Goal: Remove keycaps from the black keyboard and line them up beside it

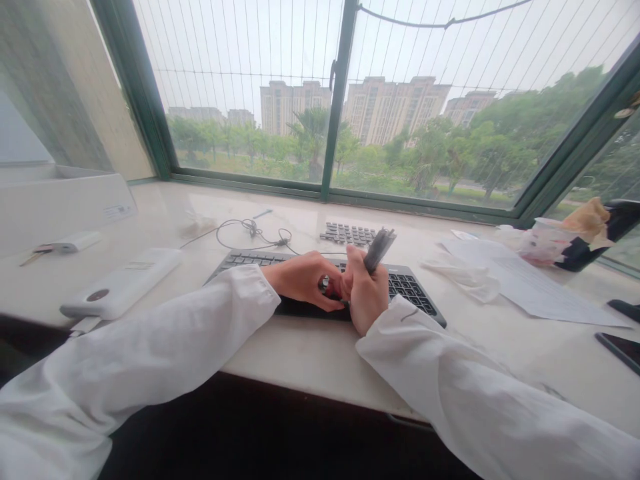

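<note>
A dark keyboard (417, 293) lies on the white ledge in front of me, with its keys partly hidden by my hands. My right hand (367, 293) is closed around a dark grey brush (379, 250), whose bristly end sticks up out of the fist. Over the middle of the keyboard, my left hand (305, 279) curls with thumb and fingers brought together, against the fingers of my right hand. Something small and dark shows between the fingers there, too covered to name. Behind the keyboard, loose keycaps (347, 233) lie in rows.
A thin cable (240, 230) coils behind the keyboard. To the left are a white power bank (125, 283) and a white box (60, 207). Crumpled tissue (465, 277), paper sheets (535, 283), a paper cup (545, 240) and a phone (620, 350) lie right. A window closes the back.
</note>
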A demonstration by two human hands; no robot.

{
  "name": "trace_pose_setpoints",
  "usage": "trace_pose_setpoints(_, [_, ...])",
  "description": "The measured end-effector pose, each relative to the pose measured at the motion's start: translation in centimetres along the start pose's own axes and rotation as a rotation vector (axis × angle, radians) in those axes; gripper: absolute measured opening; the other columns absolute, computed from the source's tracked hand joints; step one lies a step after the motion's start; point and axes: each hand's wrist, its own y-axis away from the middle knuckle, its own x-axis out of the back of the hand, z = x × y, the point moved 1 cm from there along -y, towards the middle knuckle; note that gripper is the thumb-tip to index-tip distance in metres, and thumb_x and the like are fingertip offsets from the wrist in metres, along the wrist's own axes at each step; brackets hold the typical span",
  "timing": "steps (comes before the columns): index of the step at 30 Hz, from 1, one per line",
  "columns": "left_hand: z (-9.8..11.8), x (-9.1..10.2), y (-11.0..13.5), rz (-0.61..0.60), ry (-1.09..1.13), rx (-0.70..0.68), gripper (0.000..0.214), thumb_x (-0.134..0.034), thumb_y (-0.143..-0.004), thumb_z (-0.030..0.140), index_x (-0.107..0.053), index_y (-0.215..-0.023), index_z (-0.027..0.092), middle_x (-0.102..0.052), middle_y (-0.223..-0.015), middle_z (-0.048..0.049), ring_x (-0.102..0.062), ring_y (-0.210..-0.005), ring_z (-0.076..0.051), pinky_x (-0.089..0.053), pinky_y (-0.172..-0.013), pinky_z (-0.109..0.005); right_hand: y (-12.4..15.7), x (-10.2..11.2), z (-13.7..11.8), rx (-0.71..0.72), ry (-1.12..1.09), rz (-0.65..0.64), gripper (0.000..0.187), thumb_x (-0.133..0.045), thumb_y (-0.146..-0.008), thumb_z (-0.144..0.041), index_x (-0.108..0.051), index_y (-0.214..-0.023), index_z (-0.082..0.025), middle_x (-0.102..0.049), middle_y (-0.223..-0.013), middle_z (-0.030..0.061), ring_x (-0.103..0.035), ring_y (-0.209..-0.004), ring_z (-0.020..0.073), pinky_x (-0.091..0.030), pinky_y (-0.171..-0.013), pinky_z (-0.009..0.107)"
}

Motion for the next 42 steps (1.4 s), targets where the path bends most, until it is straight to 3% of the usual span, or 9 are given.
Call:
trace_pose_setpoints(4, [-0.3,0.4,0.1,-0.039,0.033,-0.005,0.019,-0.071,-0.071,0.028,-0.075,-0.087,0.018,-0.071,-0.074,-0.0002,-0.053,-0.057,-0.006,-0.041,-0.057,-0.016,-0.2,-0.1,0.1,-0.039,-0.098,0.008,0.049,-0.058,-0.079,-0.051,-0.032,-0.05,-0.023,-0.028,-0.037,-0.0087,-0.025,-0.033,0.0064,-0.025,-0.033,0.023])
trace_pose_setpoints(10, [-0.8,0.4,0.2,-0.037,0.049,0.054,0.022,-0.073,-0.071,0.033,-0.075,-0.085,0.016,-0.071,-0.074,-0.0012,-0.051,-0.057,-0.007,-0.039,-0.056,-0.017,-0.3,0.1,0.2,-0.159,-0.223,0.047,0.05,-0.06,-0.079,-0.051,-0.029,-0.053,-0.023,-0.023,-0.039,-0.0102,-0.021,-0.033,0.0055,-0.02,-0.031,0.022])
trace_pose_setpoints(20, [-0.8,0.0,0.0,-0.026,0.068,0.121,0.025,-0.072,-0.071,0.038,-0.075,-0.081,0.015,-0.069,-0.068,0.0002,-0.048,-0.055,-0.006,-0.035,-0.051,-0.018,-0.5,0.1,-0.3,-0.299,-0.331,0.183,0.048,-0.058,-0.083,-0.052,-0.03,-0.058,-0.023,-0.022,-0.041,-0.0107,-0.021,-0.035,0.0061,-0.024,-0.034,0.022])
trace_pose_setpoints(26, [-0.7,0.0,0.0,-0.03,0.069,0.127,0.023,-0.072,-0.071,0.037,-0.074,-0.078,0.015,-0.066,-0.063,0.0018,-0.048,-0.054,-0.006,-0.035,-0.052,-0.017,0.4,-0.7,-0.1,-0.173,-0.235,0.16,0.049,-0.056,-0.084,-0.052,-0.029,-0.055,-0.023,-0.023,-0.041,-0.0097,-0.022,-0.036,0.0066,-0.025,-0.036,0.024])
trace_pose_setpoints(35, [-0.6,-0.4,0.2,0.015,-0.036,0.084,0.014,-0.075,-0.061,0.023,-0.069,-0.07,0.014,-0.065,-0.064,0.0019,-0.054,-0.058,-0.009,-0.039,-0.058,-0.019,1.7,-0.2,-0.7,0.141,0.301,-0.01,0.045,-0.056,-0.082,-0.052,-0.044,-0.053,-0.02,-0.045,-0.048,-0.0026,-0.042,-0.049,0.0113,-0.035,-0.049,0.025])
trace_pose_setpoints(42, [-0.1,-0.5,0.2,-0.002,-0.118,0.083,0.019,-0.076,-0.06,0.023,-0.069,-0.077,0.016,-0.067,-0.072,0.0006,-0.057,-0.068,-0.013,-0.042,-0.065,-0.021,2.1,0.0,-0.7,0.228,0.354,-0.034,0.042,-0.056,-0.083,-0.05,-0.048,-0.054,-0.02,-0.047,-0.049,-0.0015,-0.044,-0.05,0.0133,-0.036,-0.052,0.026])
